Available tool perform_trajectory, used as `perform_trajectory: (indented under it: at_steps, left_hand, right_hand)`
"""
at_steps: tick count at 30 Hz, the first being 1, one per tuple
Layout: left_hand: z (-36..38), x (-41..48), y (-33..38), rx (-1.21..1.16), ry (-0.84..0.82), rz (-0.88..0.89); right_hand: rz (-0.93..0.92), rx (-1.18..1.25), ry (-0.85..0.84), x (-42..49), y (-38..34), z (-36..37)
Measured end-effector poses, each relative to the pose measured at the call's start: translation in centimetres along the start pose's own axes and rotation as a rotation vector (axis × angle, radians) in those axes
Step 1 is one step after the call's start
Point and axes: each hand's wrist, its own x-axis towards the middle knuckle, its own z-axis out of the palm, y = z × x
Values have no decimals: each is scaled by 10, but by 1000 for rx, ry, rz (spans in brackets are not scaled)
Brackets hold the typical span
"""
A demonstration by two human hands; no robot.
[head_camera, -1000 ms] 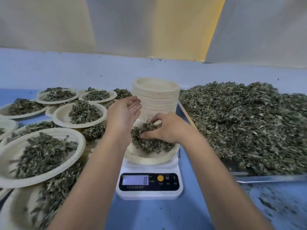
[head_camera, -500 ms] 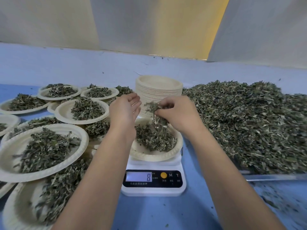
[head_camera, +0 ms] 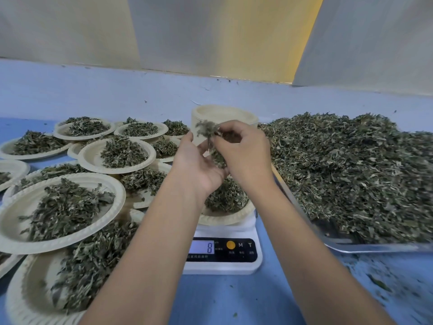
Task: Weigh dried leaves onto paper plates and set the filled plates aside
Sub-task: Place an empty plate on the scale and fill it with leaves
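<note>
A white kitchen scale (head_camera: 222,256) stands in the middle; its display shows 8. On it sits a paper plate (head_camera: 225,218) holding a heap of dried leaves (head_camera: 225,195). Above the plate, my right hand (head_camera: 243,153) pinches a sprig of dried leaves (head_camera: 207,130) between its fingertips. My left hand (head_camera: 196,165) is held palm up beside it, fingers straight and relaxed, with a few leaf bits (head_camera: 218,158) on the palm under the right hand's fingers.
A big pile of loose dried leaves (head_camera: 351,174) fills a metal tray (head_camera: 365,247) on the right. A stack of empty plates (head_camera: 225,116) stands behind the hands. Several filled plates (head_camera: 58,207) crowd the left of the blue table (head_camera: 234,299).
My right hand has lifted a sprig out of the heap on the scale plate and risen well above it. My left hand rose with it, turning palm up. The scale still reads 8.
</note>
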Motion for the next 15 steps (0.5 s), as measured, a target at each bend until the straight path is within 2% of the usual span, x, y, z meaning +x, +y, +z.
perform_trajectory:
  at_steps: [3, 6, 8, 11, 15]
  left_hand:
    - [-1, 1, 4, -85, 3, -10]
    - [-4, 3, 5, -83, 42, -3]
    - [-5, 3, 5, -49, 62, 0]
    - [-4, 3, 5, -26, 129, 43]
    - [-8, 4, 8, -135, 120, 33]
  right_hand:
    - [-127, -265, -142, -2, -1, -1]
    - [-129, -320, -235, -3, -5, -1]
    - [-80, -234, -287, -3, -7, -2]
    - [65, 100, -331, -2, -10, -7]
    - [165, 223, -217, 4, -7, -14]
